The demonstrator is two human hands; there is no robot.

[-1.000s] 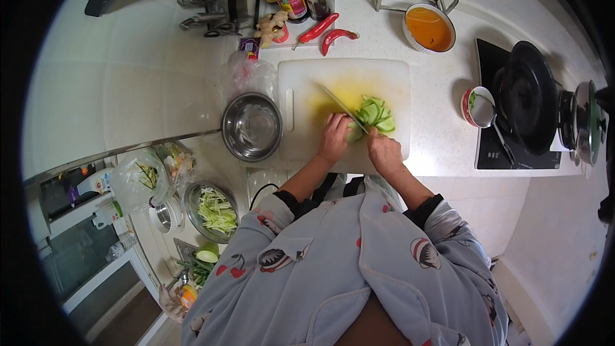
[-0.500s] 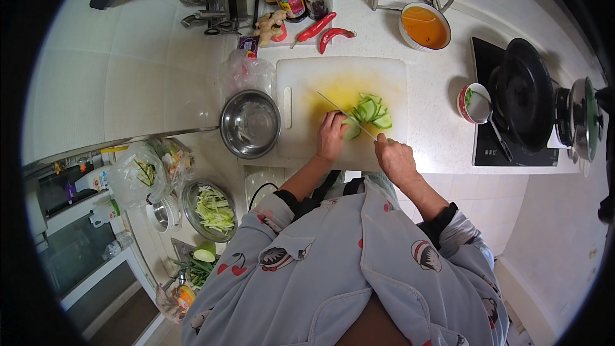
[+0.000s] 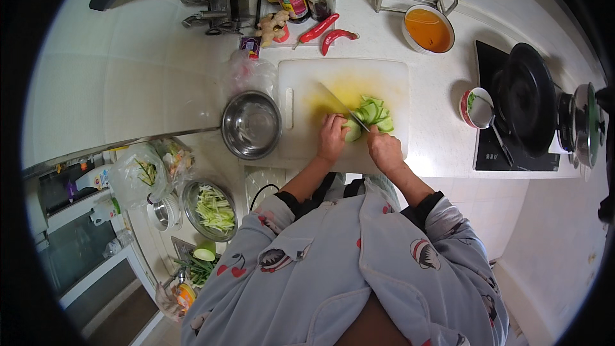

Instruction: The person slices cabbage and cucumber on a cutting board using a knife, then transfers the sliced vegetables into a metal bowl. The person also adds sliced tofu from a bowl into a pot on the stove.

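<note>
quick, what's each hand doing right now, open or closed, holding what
Left hand: curled, holding the pale green vegetable piece on the cutting board.
Right hand: closed, holding the knife.

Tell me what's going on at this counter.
A person in a grey patterned top is at a white cutting board. The right hand grips a knife, its blade slanting across the board between a pale green vegetable piece and a cluster of cut slices. The left hand has its fingers against the uncut piece. A steel bowl sits left of the board, and two red chilies lie beyond it.
</note>
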